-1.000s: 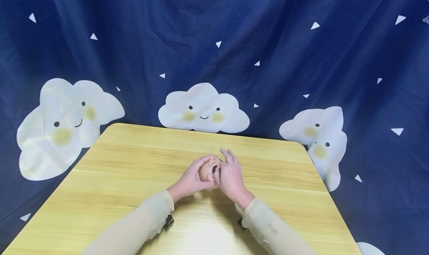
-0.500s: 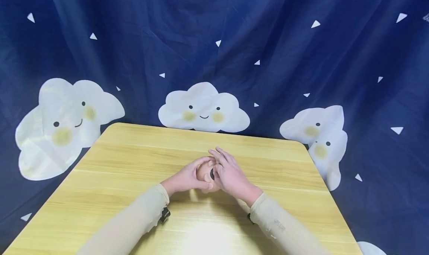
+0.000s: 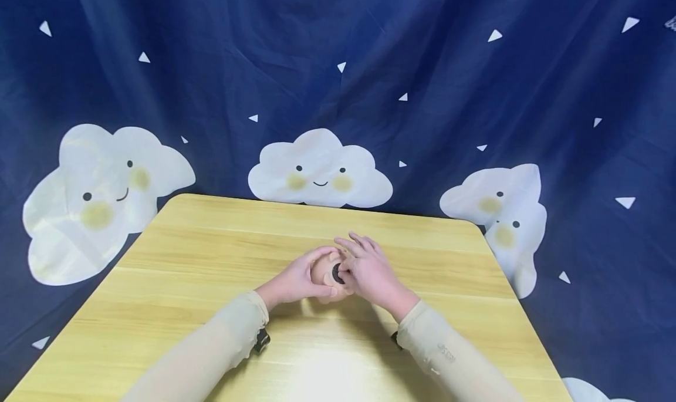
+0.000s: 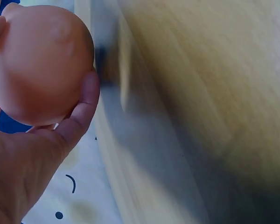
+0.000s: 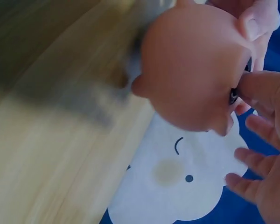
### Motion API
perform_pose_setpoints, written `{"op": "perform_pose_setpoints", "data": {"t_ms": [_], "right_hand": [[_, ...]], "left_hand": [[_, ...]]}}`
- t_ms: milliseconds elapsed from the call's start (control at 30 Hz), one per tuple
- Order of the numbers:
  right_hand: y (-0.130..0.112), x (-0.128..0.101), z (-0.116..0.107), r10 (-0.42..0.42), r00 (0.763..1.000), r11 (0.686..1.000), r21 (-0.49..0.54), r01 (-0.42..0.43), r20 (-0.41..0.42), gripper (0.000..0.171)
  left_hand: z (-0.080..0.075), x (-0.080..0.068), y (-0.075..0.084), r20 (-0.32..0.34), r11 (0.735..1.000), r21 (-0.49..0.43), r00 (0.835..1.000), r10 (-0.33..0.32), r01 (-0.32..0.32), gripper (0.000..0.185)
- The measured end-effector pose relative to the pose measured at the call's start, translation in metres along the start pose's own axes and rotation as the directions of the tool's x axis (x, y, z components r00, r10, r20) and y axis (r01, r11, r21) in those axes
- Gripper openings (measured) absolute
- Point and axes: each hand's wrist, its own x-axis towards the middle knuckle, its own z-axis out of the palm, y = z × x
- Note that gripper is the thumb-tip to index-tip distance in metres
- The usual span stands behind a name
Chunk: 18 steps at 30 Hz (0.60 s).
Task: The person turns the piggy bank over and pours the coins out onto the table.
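A doll head, judged light, smooth and slightly yielding, is cupped above the worktop in curled left-hand fingers, while its dark eye is pinched by the right hand.

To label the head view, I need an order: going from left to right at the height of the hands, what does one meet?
Left cloud → left sleeve → left hand → doll head → right hand → right sleeve → right cloud.
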Motion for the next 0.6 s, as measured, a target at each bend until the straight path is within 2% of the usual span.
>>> {"op": "perform_pose_setpoints", "data": {"t_ms": [200,400,533,600], "right_hand": [[0.004,-0.001,0.003,-0.173,0.985,0.984,-0.036,0.173,-0.018,0.016],[0.003,-0.004,0.002,-0.274,0.96,0.959,-0.086,0.269,-0.054,0.017],[-0.002,-0.005,-0.005,-0.343,0.939,0.929,-0.155,0.336,-0.023,0.016],[-0.005,-0.005,-0.009,-0.389,0.921,0.906,-0.185,0.381,-0.011,0.014]], "left_hand": [[-0.001,-0.001,0.0,0.057,0.999,0.027,0.998,-0.025,0.023,0.098],[-0.007,-0.002,0.005,0.153,0.999,0.007,0.987,-0.042,0.041,0.102],[-0.012,-0.001,0.009,0.224,0.999,-0.02,0.974,-0.024,0.029,0.095],[-0.015,-0.002,0.01,0.256,0.999,-0.036,0.966,-0.021,0.032,0.089]]}}
